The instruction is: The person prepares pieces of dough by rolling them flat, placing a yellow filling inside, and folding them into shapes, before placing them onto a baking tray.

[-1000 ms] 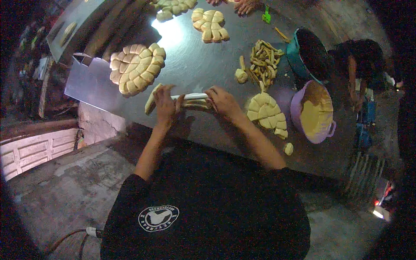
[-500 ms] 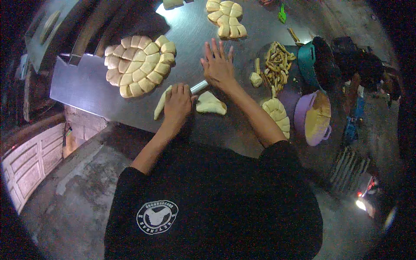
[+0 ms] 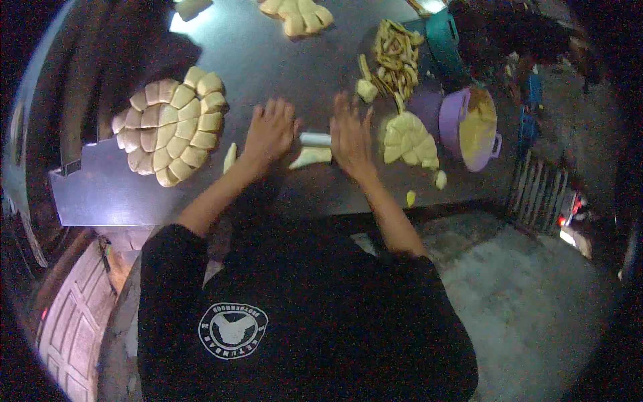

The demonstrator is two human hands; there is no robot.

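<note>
A short metallic rolling pin (image 3: 315, 139) lies crosswise on the metal table between my two hands. My left hand (image 3: 269, 132) rests over the pin's left end, fingers stretched forward. Over the right end lies my right hand (image 3: 349, 137), slightly blurred, with its fingers extended and palm down. Just on the near side of the pin is a flattened piece of pale dough (image 3: 312, 157), its edges partly hidden by the hands. Left of my left wrist lies a narrow strip of dough (image 3: 230, 157), partly covered by the forearm.
A large cluster of dough pieces (image 3: 175, 124) sits at the left, another (image 3: 298, 15) at the far edge. On the right are a heap of brownish-yellow strips (image 3: 396, 59), a dough cluster (image 3: 407, 139), a purple tub (image 3: 455, 117) and a green tub (image 3: 442, 37).
My left hand has moved forward and its fingers have straightened. The rolling pin has turned from slanted to nearly level. The whole view has shifted.
</note>
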